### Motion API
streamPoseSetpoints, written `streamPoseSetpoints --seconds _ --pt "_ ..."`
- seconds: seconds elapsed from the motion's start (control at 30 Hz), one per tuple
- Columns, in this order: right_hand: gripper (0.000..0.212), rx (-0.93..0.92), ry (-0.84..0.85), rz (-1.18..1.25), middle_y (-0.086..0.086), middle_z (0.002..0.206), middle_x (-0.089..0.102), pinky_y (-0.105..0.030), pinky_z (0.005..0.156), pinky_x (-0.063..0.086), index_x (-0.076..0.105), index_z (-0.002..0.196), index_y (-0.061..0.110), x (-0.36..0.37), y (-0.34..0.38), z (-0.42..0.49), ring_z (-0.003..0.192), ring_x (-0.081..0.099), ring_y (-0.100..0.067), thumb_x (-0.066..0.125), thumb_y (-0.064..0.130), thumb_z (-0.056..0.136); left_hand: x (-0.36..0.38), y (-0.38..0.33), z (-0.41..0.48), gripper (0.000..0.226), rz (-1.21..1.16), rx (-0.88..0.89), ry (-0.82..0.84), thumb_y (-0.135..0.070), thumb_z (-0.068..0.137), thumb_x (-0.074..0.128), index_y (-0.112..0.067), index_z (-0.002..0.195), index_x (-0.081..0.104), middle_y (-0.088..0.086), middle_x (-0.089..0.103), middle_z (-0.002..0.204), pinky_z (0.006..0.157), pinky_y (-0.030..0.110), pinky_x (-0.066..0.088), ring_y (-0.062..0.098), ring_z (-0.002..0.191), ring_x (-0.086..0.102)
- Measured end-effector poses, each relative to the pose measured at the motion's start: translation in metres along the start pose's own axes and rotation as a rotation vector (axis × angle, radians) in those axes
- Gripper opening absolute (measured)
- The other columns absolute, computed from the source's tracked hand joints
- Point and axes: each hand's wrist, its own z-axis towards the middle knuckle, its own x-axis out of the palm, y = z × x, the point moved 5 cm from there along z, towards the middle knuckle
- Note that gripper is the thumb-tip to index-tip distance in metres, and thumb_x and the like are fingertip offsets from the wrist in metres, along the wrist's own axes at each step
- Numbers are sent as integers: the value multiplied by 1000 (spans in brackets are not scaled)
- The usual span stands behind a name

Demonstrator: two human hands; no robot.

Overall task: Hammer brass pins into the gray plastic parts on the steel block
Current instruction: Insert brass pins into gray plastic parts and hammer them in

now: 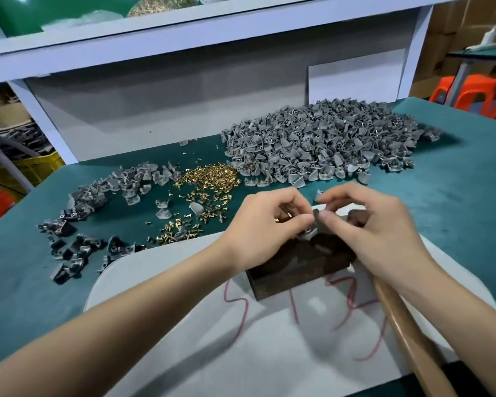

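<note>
left grip [265,224]: fingers curled, pinching | right grip [380,224]: fingers curled, pinching

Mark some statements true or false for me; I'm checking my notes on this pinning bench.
1. The brass pins lie left of the big pile of gray plastic parts. True.
2. The steel block stands directly on the green mat. False: it stands on a pale board with red marks.
3. Both hands are over the steel block. True: the left hand and right hand pinch a gray part there.
4. The right hand grips the hammer handle. False: the handle lies under its wrist, ungripped.
</note>
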Motion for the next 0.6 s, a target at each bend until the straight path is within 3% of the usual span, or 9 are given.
streamPoseSetpoints --seconds 0.13,0.27,0.47,0.6 --pt "24 77 8 287 6 73 67 -18 46 44 60 86 22 -3 0 2 47 53 -12 69 1 80 5 -1 0 12 -308 -57 -49 -7 88 65 -15 79 62 -10 54 62 45 14 39 8 50 52" --pt "24 161 53 515 2 63 63 -18 53 50 59 85 13 -3 -4 3 52 60 -11 66 -9 78 9 -5 -1 10 -410 -21 -82 -1 88 63 -9 82 61 -4 56 63 45 16 43 10 50 53" --pt "22 250 87 676 -2 65 66 -20 56 51 61 85 13 6 -6 2 55 61 -14 68 -1 70 6 -4 0 13 -484 -28 -57 0 89 60 -11 82 61 -10 57 61 47 16 47 6 48 54" --pt "24 306 95 769 -3 61 63 -18 54 49 58 81 8 7 -2 4 53 58 -13 67 5 59 6 -5 5 10 -542 -57 14 -1 87 62 -10 83 61 -4 60 67 47 16 47 8 47 55"
